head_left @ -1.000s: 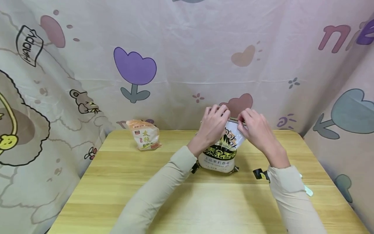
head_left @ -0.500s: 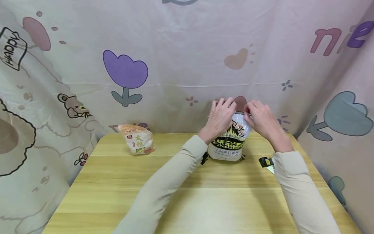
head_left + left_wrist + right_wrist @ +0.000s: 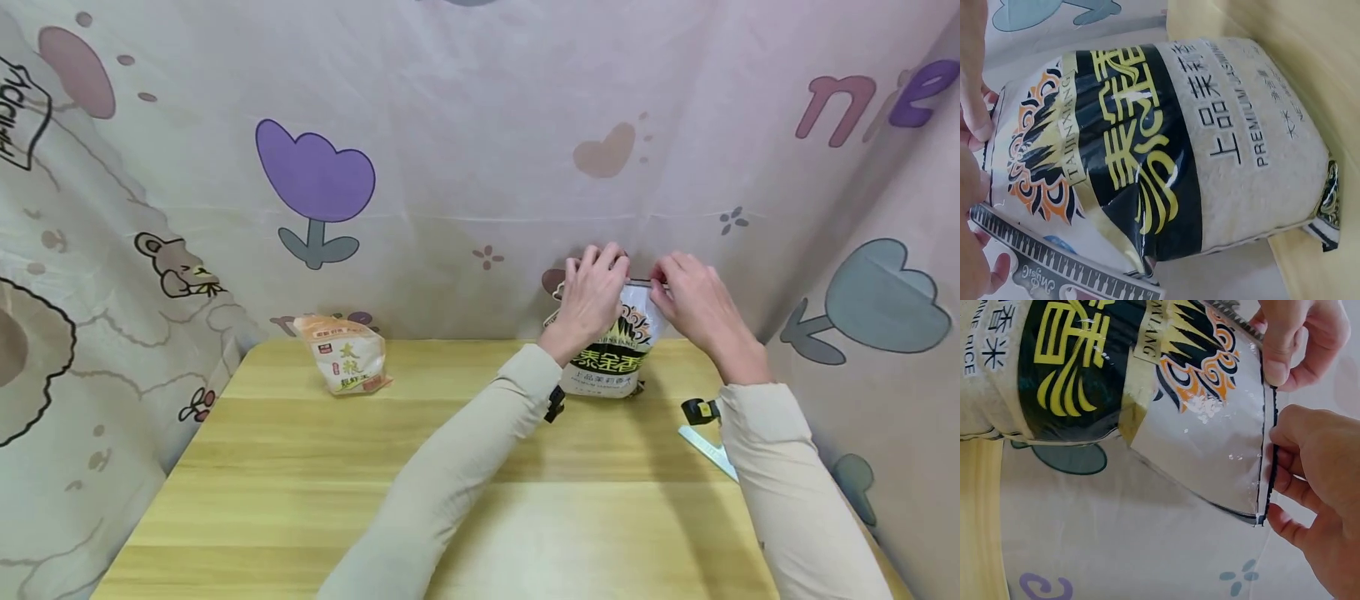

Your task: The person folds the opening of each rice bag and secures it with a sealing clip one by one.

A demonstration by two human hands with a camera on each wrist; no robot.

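Note:
A bag of jasmine rice [image 3: 607, 362] with a black band and yellow lettering stands upright at the back of the table, right of its middle. My left hand [image 3: 592, 296] pinches its top edge; in the left wrist view, a flat ruler [image 3: 1054, 253] with a piano-key pattern is held by the same hand, along the bag's side. My right hand [image 3: 1329, 481] pinches the dark top seam beside the left fingertips [image 3: 1277, 372]. The upper part of the bag looks flat and slack, with the rice lower down. Part of its front is hidden by the left hand in the head view.
A smaller white and orange food packet [image 3: 348, 358] stands at the table's back left. A pale green flat tool [image 3: 708, 452] lies partly under my right sleeve. A printed cloth [image 3: 450, 167] hangs right behind the wooden table [image 3: 375, 450].
Both hands have moved right and farther back, taking the rice bag along by its top edge. More of the pale green tool now shows. The head view has shifted slightly.

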